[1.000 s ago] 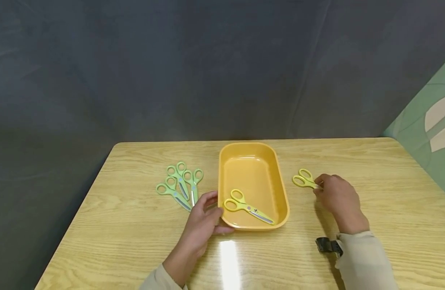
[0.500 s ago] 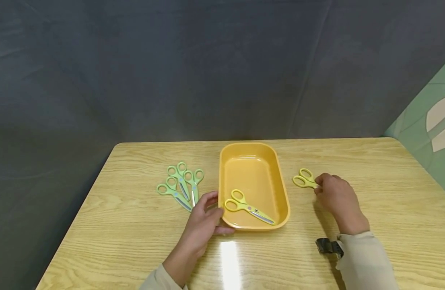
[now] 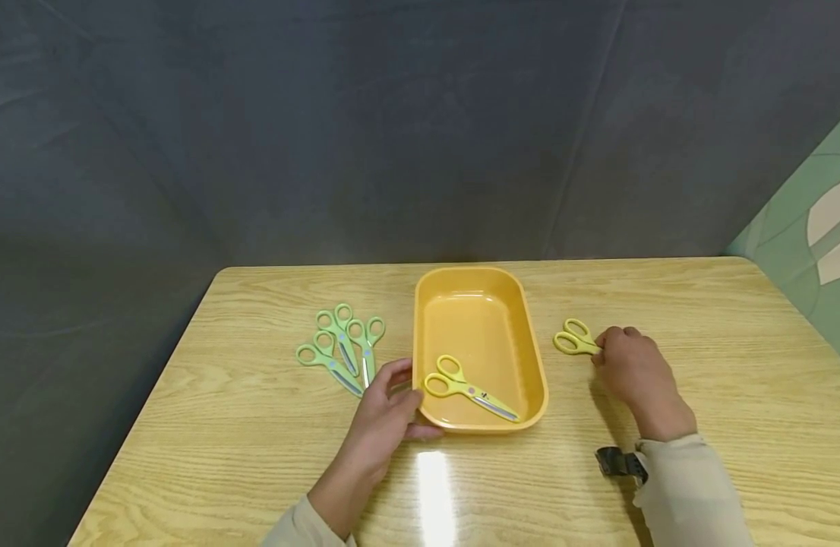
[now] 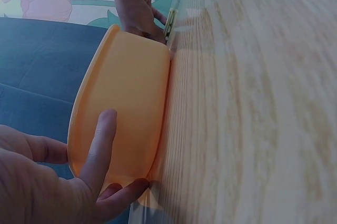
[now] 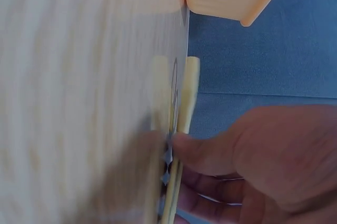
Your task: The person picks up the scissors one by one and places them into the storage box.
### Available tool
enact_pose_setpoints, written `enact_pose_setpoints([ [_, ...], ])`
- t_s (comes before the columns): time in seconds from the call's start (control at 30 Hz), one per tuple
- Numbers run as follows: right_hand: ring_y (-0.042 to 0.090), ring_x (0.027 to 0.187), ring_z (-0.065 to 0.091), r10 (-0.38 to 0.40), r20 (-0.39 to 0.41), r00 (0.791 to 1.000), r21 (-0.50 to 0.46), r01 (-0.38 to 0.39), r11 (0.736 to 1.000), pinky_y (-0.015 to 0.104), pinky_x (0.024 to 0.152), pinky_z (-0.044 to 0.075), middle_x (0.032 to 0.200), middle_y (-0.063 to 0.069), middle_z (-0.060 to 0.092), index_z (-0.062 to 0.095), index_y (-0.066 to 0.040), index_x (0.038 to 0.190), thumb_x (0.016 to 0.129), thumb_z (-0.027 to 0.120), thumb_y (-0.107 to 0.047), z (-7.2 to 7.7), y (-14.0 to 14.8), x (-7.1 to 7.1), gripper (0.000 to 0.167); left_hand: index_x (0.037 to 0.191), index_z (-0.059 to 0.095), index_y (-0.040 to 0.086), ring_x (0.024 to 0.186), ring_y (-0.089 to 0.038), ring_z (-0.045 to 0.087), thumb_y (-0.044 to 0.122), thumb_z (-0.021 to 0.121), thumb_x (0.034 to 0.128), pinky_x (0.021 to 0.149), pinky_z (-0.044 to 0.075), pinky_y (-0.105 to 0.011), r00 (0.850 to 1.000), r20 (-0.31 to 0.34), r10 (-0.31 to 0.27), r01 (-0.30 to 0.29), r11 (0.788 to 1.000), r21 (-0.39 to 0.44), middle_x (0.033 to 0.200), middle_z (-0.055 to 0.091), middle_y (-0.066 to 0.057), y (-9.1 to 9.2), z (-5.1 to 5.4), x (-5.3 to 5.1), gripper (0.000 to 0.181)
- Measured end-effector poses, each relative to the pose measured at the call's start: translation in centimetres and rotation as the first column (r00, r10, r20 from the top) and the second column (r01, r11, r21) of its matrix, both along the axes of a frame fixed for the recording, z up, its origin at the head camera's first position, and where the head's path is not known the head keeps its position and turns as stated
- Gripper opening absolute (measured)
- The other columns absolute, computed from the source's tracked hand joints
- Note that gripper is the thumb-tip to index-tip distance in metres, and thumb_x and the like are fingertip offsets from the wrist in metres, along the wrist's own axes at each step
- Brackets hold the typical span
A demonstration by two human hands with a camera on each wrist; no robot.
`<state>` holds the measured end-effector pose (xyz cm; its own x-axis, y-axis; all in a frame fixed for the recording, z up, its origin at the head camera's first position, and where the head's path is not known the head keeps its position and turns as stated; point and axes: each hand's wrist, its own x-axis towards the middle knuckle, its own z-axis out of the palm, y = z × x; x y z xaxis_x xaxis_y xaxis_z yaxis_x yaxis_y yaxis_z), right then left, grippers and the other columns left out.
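Note:
My left hand [image 3: 382, 414] grips the near left corner of a yellow-orange tray [image 3: 538, 372], its fingers spread round the wall, as the left wrist view shows. One pair of yellow scissors [image 3: 454, 388] lies in the tray's near end, blades toward the right. To the right of the tray, my right hand [image 3: 635, 372] pinches another pair of yellow scissors [image 3: 576, 339]; the handle loops point left and the hand covers the blades. From the right wrist, those scissors [image 5: 190, 84] appear edge-on, low against the table, between thumb and fingers.
Three green scissors [image 3: 338, 353] lie in a cluster on the wooden table [image 3: 222, 425], left of the tray. Behind the table's far edge hangs a dark cloth [image 3: 393, 137]. A green patterned panel [image 3: 816, 205] stands at the right.
Almost nothing differs: both hands, the tray and the scissors keep their places. The right hand stays at the yellow scissors throughout, with only a slight shift of the view.

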<state>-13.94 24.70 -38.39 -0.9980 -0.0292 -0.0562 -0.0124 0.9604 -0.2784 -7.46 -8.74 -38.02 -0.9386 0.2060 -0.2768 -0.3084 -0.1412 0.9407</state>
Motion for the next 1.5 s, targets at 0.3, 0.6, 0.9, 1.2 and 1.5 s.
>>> enact_pose_setpoints([
  [0.3, 0.046, 0.085, 0.063, 0.002, -0.014, 1.0, -0.025, -0.002, 1.0, 0.055, 0.073, 0.051, 0.1, 0.032, 0.064, 0.053, 0.012, 0.115, 0.099, 0.048, -0.007, 0.35, -0.44, 0.01, 0.026, 0.147, 0.031, 0.003, 0.109, -0.034, 0.063, 0.002, 0.046, 0.0987, 0.077, 0.063, -0.036, 1.0, 0.002, -0.002, 0.002, 1.0, -0.003, 0.145, 0.035, -0.024, 0.0, 0.06, 0.04, 0.051],
  [0.6, 0.037, 0.079, 0.065, 0.013, -0.137, 0.99, -0.068, -0.023, 0.997, 0.056, 0.069, 0.052, 0.096, 0.026, 0.068, 0.054, 0.007, 0.127, 0.095, 0.062, -0.006, 0.36, -0.57, -0.02, 0.036, 0.147, 0.031, 0.003, 0.105, -0.033, 0.065, 0.001, 0.046, 0.0984, 0.076, 0.063, -0.036, 1.0, 0.007, 0.007, -0.007, 1.0, 0.0, 0.146, 0.034, -0.023, 0.08, -0.04, -0.02, 0.051],
  [0.9, 0.033, 0.068, 0.065, 0.034, -0.246, 0.969, -0.088, -0.058, 0.994, 0.05, 0.059, 0.052, 0.092, 0.024, 0.072, 0.062, -0.001, 0.123, 0.092, 0.066, -0.005, 0.36, -0.64, 0.03, 0.031, 0.147, 0.031, 0.002, 0.11, -0.036, 0.062, 0.0, 0.045, 0.0987, 0.076, 0.063, -0.036, 1.0, 0.008, 0.007, -0.007, 1.0, 0.015, 0.145, 0.033, -0.024, 0.13, -0.09, -0.02, 0.05],
  [1.2, 0.031, 0.062, 0.065, 0.011, -0.336, 0.942, -0.11, -0.051, 0.993, 0.044, 0.051, 0.049, 0.092, 0.023, 0.074, 0.067, -0.003, 0.118, 0.092, 0.067, -0.006, 0.54, -0.68, 0.04, 0.027, 0.147, 0.031, 0.002, 0.106, -0.034, 0.064, 0.001, 0.046, 0.0988, 0.076, 0.063, -0.036, 1.0, 0.012, 0.01, -0.01, 1.0, 0.004, 0.145, 0.034, -0.024, 0.14, 0.09, -0.04, 0.051],
  [1.5, 0.039, 0.088, 0.07, 0.0, -0.151, 0.988, -0.174, -0.026, 0.984, 0.051, 0.07, 0.055, 0.107, 0.025, 0.072, 0.061, 0.0, 0.13, 0.097, 0.064, -0.016, 0.96, -0.73, -0.11, 0.036, 0.148, 0.03, 0.002, 0.093, -0.029, 0.069, 0.002, 0.046, 0.0992, 0.075, 0.063, -0.035, 1.0, 0.013, 0.006, -0.006, 1.0, -0.009, 0.147, 0.034, -0.025, 0.02, 0.16, -0.05, 0.051],
])
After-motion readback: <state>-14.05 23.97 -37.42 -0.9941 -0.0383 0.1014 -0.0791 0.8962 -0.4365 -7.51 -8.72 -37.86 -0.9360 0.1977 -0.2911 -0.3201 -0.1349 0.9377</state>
